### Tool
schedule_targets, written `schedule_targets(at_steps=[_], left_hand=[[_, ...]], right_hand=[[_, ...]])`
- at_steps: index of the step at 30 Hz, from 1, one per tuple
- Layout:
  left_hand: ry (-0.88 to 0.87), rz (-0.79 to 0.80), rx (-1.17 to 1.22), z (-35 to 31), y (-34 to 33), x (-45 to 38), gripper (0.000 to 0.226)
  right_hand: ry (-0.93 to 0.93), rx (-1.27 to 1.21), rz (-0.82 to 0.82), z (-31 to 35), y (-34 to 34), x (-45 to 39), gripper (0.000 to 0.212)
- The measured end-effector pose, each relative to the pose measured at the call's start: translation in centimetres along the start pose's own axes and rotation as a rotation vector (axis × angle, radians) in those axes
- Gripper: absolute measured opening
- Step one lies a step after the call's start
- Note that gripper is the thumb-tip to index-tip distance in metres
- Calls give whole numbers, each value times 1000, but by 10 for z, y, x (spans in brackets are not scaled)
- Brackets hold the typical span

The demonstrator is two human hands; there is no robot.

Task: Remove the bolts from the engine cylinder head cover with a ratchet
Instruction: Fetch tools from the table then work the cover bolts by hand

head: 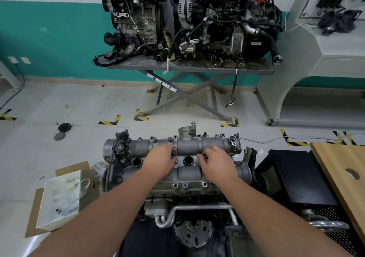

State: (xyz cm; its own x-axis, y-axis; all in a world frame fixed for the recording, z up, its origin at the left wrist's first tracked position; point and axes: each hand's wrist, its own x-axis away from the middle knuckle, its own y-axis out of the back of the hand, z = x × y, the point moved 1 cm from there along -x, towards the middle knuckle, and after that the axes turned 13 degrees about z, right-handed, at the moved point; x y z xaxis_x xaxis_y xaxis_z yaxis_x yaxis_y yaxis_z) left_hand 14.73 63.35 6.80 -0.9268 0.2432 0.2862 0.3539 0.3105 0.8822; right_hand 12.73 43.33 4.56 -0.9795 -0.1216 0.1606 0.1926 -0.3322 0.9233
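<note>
— why's the cylinder head cover (189, 152) sitting up on top of the engine like that, right in front of the person?

— looks to me like it's so both arms can reach straight over it. it lies across the body, long side left to right, and both hands land on its middle band, one on each side of the open round hole (188, 160) at its centre.

— what's the left hand (161, 161) doing?

— it's just left of that hole, fingers curled in, and they seem to pinch a small dark metal piece (174, 151) at the fingertips. could be a bolt or a socket bit; too small for me to say which.

— and the right hand (216, 163)?

— just right of the hole, fingers bent down onto the cover's surface. whether they're gripping a bolt under there or only pressing, i can't tell; the knuckles hide it.

— any ratchet?

— none that i can make out near the cover. my guess is they're working bolts by finger at this point.

— bolts left?

— the holes (184, 184) along the cover's near edge look empty. at its far edge one bolt (193, 123) stands tall above the raised housing, and small heads sit along that rim.

— and the white box (61, 197)?

— on the floor, well left of the cover, perhaps for loose parts.
</note>
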Motion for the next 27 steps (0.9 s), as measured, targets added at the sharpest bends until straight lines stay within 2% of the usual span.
schedule_targets(at_steps=[6, 10, 15, 17, 20, 21, 22, 24, 27], left_hand=[[60, 59, -34, -4, 3, -8, 25], [71, 92, -41, -4, 5, -13, 19], [74, 22, 47, -4, 5, -6, 19], [102, -48, 343, -7, 10, -1, 16], [251, -46, 1315, -20, 29, 2, 23], [301, -1, 1594, -26, 36, 1, 26], [341, 46, 1773, -33, 44, 0, 28], [361, 115, 1895, -47, 53, -2, 31], [356, 118, 1832, -67, 50, -3, 38]], right_hand=[[10, 7, -14, 0, 0, 0, 35], [13, 4, -12, 0, 0, 0, 34], [-44, -209, 40, 2, 14, 2, 32], [-59, -397, 42, 3, 26, 4, 29], [-35, -582, 53, 12, 45, 7, 17], [-23, -659, 84, 18, 52, 8, 13], [-22, -765, 137, 26, 58, 9, 10], [-38, -963, 267, 44, 71, 10, 7], [-71, -1034, 358, 63, 83, 14, 14]])
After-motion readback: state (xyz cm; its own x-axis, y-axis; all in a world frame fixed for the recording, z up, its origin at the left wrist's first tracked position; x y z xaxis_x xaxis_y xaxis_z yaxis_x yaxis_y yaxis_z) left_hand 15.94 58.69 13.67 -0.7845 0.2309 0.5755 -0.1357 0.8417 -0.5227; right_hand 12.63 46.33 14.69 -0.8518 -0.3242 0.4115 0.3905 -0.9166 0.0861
